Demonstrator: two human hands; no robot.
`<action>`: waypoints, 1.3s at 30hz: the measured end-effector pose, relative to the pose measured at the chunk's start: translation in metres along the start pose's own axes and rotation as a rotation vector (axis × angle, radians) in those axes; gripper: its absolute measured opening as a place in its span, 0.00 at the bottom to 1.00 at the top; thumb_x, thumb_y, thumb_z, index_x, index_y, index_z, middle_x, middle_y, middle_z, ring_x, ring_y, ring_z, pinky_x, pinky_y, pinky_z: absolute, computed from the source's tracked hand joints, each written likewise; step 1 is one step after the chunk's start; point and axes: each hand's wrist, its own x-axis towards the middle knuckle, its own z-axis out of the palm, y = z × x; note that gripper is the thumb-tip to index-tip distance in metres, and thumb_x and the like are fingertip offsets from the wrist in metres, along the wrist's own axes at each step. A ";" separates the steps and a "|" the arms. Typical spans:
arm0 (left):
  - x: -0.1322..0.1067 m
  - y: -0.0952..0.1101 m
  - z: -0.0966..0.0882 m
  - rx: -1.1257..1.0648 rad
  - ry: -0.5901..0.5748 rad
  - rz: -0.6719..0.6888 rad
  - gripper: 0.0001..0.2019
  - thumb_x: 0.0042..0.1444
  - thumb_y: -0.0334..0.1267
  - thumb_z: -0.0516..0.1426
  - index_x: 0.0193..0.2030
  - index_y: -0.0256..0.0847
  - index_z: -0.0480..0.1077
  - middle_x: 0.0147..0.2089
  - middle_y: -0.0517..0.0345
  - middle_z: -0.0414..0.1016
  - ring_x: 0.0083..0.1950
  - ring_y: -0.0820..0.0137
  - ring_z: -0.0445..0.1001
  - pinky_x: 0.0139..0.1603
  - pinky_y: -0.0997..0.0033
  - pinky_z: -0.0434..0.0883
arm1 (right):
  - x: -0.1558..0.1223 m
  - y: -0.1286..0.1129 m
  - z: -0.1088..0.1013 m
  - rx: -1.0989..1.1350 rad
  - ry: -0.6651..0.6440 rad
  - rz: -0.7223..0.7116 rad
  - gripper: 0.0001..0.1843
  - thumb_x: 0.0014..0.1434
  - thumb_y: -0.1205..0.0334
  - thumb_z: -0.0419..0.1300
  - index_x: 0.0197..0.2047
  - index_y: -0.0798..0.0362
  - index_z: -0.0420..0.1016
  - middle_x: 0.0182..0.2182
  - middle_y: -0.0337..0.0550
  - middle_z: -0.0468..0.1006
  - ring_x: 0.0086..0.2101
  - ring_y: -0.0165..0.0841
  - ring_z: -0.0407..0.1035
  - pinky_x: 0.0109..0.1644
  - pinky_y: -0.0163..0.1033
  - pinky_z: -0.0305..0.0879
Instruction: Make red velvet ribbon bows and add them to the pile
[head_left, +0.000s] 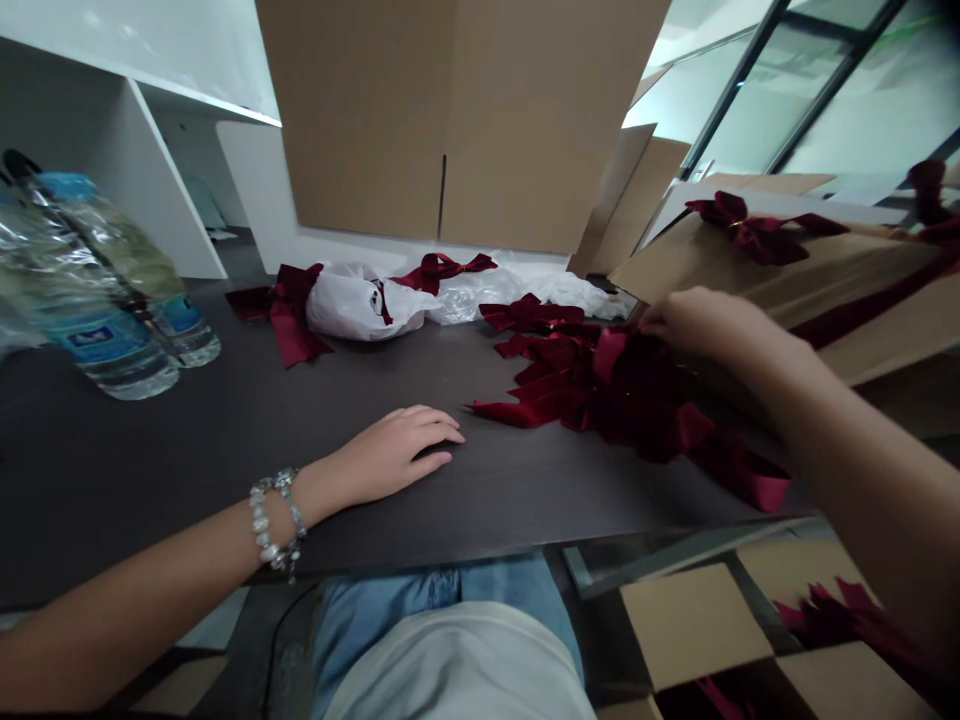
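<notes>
My left hand (394, 455) rests flat on the dark table (187, 460), fingers lightly curled and holding nothing, with a beaded bracelet (274, 520) on its wrist. My right hand (705, 325) reaches over a heap of dark red velvet bows (592, 385), its fingertips at the heap's far side. Its fingers are partly hidden, so I cannot tell whether they grip a bow. Just beyond that hand leans an open cardboard box (817, 290) holding more red bows, one (761, 230) lying on top.
A plastic-wrapped pack of water bottles (82, 300) stands at the table's left. A white plastic bag (360, 305) and clear plastic (480, 295) lie at the back among loose bows. Below the table's near edge, another cardboard box (690, 625) holds red ribbon.
</notes>
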 end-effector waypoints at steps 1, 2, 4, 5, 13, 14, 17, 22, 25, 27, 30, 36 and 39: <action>0.000 0.000 0.000 -0.004 0.002 0.004 0.16 0.65 0.43 0.49 0.56 0.47 0.70 0.61 0.54 0.70 0.62 0.66 0.67 0.64 0.59 0.63 | 0.001 -0.003 -0.014 -0.062 0.029 0.070 0.08 0.60 0.62 0.60 0.37 0.53 0.82 0.36 0.61 0.79 0.30 0.37 0.71 0.31 0.45 0.54; 0.000 -0.001 -0.001 -0.009 0.004 0.006 0.16 0.65 0.43 0.49 0.55 0.47 0.70 0.60 0.54 0.71 0.62 0.66 0.67 0.64 0.59 0.63 | 0.001 -0.007 -0.028 -0.097 0.089 0.127 0.14 0.63 0.59 0.56 0.42 0.56 0.81 0.39 0.65 0.78 0.34 0.41 0.73 0.31 0.46 0.53; 0.000 0.000 -0.002 -0.031 0.012 0.005 0.16 0.65 0.42 0.49 0.54 0.46 0.71 0.60 0.54 0.71 0.61 0.66 0.67 0.64 0.59 0.63 | 0.001 -0.023 -0.053 -0.045 0.333 0.206 0.20 0.65 0.60 0.49 0.50 0.63 0.76 0.42 0.70 0.76 0.42 0.45 0.73 0.33 0.47 0.53; 0.000 0.000 -0.002 -0.056 0.019 0.003 0.15 0.65 0.42 0.50 0.54 0.46 0.71 0.59 0.54 0.72 0.61 0.66 0.68 0.64 0.59 0.63 | 0.002 -0.032 -0.063 0.026 0.448 0.205 0.21 0.66 0.62 0.47 0.53 0.65 0.73 0.43 0.71 0.76 0.45 0.45 0.72 0.35 0.47 0.54; 0.010 -0.013 -0.001 -0.765 0.575 -0.287 0.27 0.59 0.51 0.55 0.61 0.41 0.63 0.63 0.47 0.68 0.60 0.63 0.69 0.63 0.61 0.64 | 0.003 -0.140 -0.080 1.195 0.601 -0.152 0.11 0.65 0.72 0.45 0.41 0.58 0.68 0.31 0.41 0.73 0.27 0.24 0.65 0.33 0.33 0.60; 0.011 -0.016 -0.002 -0.901 0.636 -0.291 0.28 0.58 0.53 0.55 0.60 0.40 0.64 0.63 0.47 0.68 0.60 0.62 0.69 0.62 0.61 0.65 | 0.002 -0.154 -0.071 1.323 0.525 -0.181 0.10 0.65 0.72 0.45 0.38 0.57 0.66 0.27 0.38 0.70 0.24 0.23 0.62 0.30 0.31 0.58; 0.010 -0.021 -0.010 -1.269 0.546 -0.344 0.31 0.55 0.63 0.51 0.53 0.38 0.69 0.55 0.45 0.74 0.53 0.61 0.73 0.54 0.62 0.70 | 0.000 -0.188 -0.036 1.548 0.369 -0.169 0.08 0.65 0.70 0.48 0.35 0.55 0.64 0.23 0.34 0.64 0.21 0.22 0.58 0.26 0.30 0.55; 0.008 -0.015 -0.022 -1.529 0.330 -0.527 0.34 0.54 0.69 0.46 0.43 0.38 0.72 0.48 0.45 0.77 0.45 0.63 0.75 0.45 0.64 0.71 | -0.002 -0.212 0.017 1.723 0.141 -0.164 0.06 0.66 0.63 0.50 0.36 0.53 0.63 0.25 0.37 0.68 0.23 0.26 0.63 0.27 0.32 0.59; 0.009 -0.012 -0.021 -1.403 0.336 -0.477 0.22 0.51 0.54 0.62 0.46 0.41 0.72 0.50 0.52 0.76 0.48 0.68 0.74 0.48 0.69 0.70 | -0.007 -0.216 0.025 1.781 0.106 -0.155 0.06 0.64 0.61 0.52 0.37 0.53 0.64 0.26 0.38 0.70 0.23 0.25 0.63 0.26 0.31 0.59; 0.009 -0.011 -0.018 -1.268 0.368 -0.439 0.19 0.47 0.42 0.67 0.46 0.41 0.73 0.50 0.55 0.76 0.48 0.71 0.74 0.49 0.73 0.68 | -0.011 -0.217 0.024 1.828 0.069 -0.136 0.06 0.63 0.59 0.52 0.37 0.53 0.64 0.26 0.38 0.70 0.23 0.25 0.62 0.26 0.31 0.59; 0.008 -0.011 -0.016 -1.190 0.379 -0.406 0.18 0.46 0.39 0.68 0.44 0.39 0.74 0.48 0.55 0.78 0.47 0.72 0.75 0.52 0.72 0.67 | -0.016 -0.219 0.021 1.895 -0.028 -0.116 0.06 0.63 0.59 0.52 0.38 0.52 0.64 0.28 0.39 0.72 0.24 0.26 0.63 0.26 0.31 0.61; 0.008 -0.008 -0.017 -1.279 0.309 -0.385 0.19 0.44 0.37 0.69 0.44 0.38 0.74 0.45 0.54 0.80 0.44 0.70 0.76 0.49 0.71 0.69 | -0.023 -0.221 0.021 1.929 -0.124 -0.165 0.09 0.59 0.56 0.56 0.38 0.53 0.65 0.30 0.40 0.71 0.27 0.27 0.65 0.30 0.32 0.64; 0.008 -0.006 -0.016 -1.288 0.346 -0.378 0.19 0.43 0.36 0.68 0.44 0.37 0.73 0.40 0.56 0.80 0.39 0.71 0.76 0.43 0.72 0.70 | -0.024 -0.222 0.023 1.966 -0.165 -0.168 0.09 0.60 0.56 0.56 0.36 0.52 0.64 0.31 0.40 0.69 0.29 0.27 0.66 0.32 0.33 0.65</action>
